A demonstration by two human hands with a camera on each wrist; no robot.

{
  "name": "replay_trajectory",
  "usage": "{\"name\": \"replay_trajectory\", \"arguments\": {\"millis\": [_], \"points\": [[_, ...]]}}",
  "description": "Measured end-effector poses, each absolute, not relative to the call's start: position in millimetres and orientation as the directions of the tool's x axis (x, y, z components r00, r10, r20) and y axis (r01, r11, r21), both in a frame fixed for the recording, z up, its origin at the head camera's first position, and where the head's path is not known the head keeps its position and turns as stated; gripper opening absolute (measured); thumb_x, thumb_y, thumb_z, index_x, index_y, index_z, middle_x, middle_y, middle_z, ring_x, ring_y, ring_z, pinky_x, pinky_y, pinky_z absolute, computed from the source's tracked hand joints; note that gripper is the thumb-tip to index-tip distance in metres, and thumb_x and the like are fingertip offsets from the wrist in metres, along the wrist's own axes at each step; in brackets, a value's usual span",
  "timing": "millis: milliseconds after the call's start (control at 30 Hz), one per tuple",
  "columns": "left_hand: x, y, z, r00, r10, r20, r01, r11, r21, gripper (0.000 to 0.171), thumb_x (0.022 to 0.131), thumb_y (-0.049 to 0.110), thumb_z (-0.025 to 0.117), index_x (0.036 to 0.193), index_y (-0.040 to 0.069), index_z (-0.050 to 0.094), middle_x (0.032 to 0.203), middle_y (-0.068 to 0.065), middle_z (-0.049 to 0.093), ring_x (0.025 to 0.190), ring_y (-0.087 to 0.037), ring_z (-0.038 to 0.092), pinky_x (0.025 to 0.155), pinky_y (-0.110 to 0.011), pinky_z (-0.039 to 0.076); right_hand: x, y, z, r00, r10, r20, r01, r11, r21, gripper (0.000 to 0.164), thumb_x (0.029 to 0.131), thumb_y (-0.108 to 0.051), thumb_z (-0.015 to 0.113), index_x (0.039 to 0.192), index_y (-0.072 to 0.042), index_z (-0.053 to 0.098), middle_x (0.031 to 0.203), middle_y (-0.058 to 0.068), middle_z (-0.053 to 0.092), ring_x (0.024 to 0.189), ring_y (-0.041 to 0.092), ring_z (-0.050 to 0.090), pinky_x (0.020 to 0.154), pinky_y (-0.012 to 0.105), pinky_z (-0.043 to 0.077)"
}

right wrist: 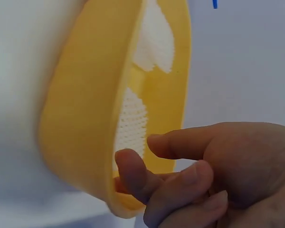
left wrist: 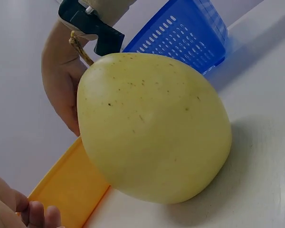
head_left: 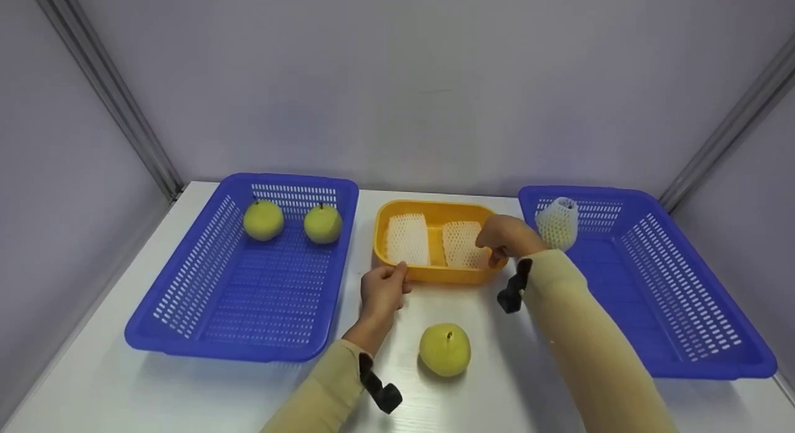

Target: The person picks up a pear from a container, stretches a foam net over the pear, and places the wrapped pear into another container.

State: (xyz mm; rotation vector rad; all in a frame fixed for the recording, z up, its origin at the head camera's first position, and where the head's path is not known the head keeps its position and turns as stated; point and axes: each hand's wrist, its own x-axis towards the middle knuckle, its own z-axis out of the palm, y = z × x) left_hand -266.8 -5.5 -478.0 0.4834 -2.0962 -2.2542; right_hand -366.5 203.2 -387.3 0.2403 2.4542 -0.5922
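Note:
A yellow plastic container (head_left: 440,274) holds two stacks of white foam fruit nets, the left foam nets (head_left: 408,240) and the right foam nets (head_left: 461,243). My left hand (head_left: 382,288) grips the container's front rim, thumb on top. Over the container's right end is my right hand (head_left: 510,235), fingertips at the right foam nets. In the right wrist view its thumb and forefinger stand apart with nothing between them, the other fingers bent. A yellow-green pear (head_left: 445,350) sits on the table in front of the container, between my forearms; it looms large in the left wrist view.
To the left stands a blue basket (head_left: 267,296) with two pears, a left pear (head_left: 263,220) and a right pear (head_left: 323,224). Another blue basket (head_left: 633,296) at the right has a pear in a foam net (head_left: 558,224) at its back left corner. Walls close the table's back and sides.

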Motion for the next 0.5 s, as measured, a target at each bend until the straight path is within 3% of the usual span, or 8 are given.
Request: {"name": "replay_trajectory", "arguments": {"millis": [100,300,400,500], "points": [[-267.5,-5.3,-478.9,-0.951,-0.235,-0.203,-0.187,-0.088,0.978,0.027,0.101,0.018,0.064,0.083,-0.002,0.068,0.073,-0.007,0.065,0.063,-0.013,0.06,0.044,-0.019,0.037,-364.9,199.6,-393.6,-0.808,0.053,-0.586,0.301,0.893,-0.334,0.039,0.101,-0.014,0.057,0.132,0.009,0.057,0.07,0.007,0.064,0.052,0.009,0.048,0.053,0.019,0.042],[-268.8,-4.6,-480.9,-0.951,-0.246,-0.189,-0.176,-0.073,0.982,0.027,0.101,0.018,0.064,0.081,0.0,0.067,0.072,-0.006,0.065,0.063,-0.016,0.06,0.045,-0.02,0.038,-359.4,187.3,-398.9,-0.841,0.106,-0.531,0.309,0.899,-0.311,0.033,0.097,-0.015,0.067,0.125,0.002,0.066,0.097,0.014,0.069,0.08,0.023,0.059,0.076,0.03,0.054],[-269.0,-4.0,-481.0,-0.951,-0.245,-0.189,-0.178,-0.066,0.982,0.027,0.101,0.018,0.064,0.08,0.001,0.067,0.072,-0.007,0.065,0.063,-0.017,0.06,0.045,-0.02,0.039,-358.8,184.9,-403.9,-0.868,0.071,-0.492,0.219,0.943,-0.249,0.024,0.094,-0.017,0.071,0.112,-0.001,0.072,0.093,0.012,0.069,0.082,0.024,0.058,0.082,0.033,0.051],[-267.9,-3.8,-480.8,-0.953,-0.243,-0.182,-0.172,-0.062,0.983,0.027,0.101,0.018,0.063,0.082,0.0,0.067,0.073,-0.009,0.066,0.064,-0.018,0.061,0.045,-0.019,0.039,-362.9,186.1,-411.1,-0.893,0.017,-0.449,0.092,0.985,-0.146,0.008,0.086,-0.013,0.073,0.084,-0.005,0.072,0.077,0.007,0.063,0.074,0.022,0.054,0.069,0.031,0.043]]}}
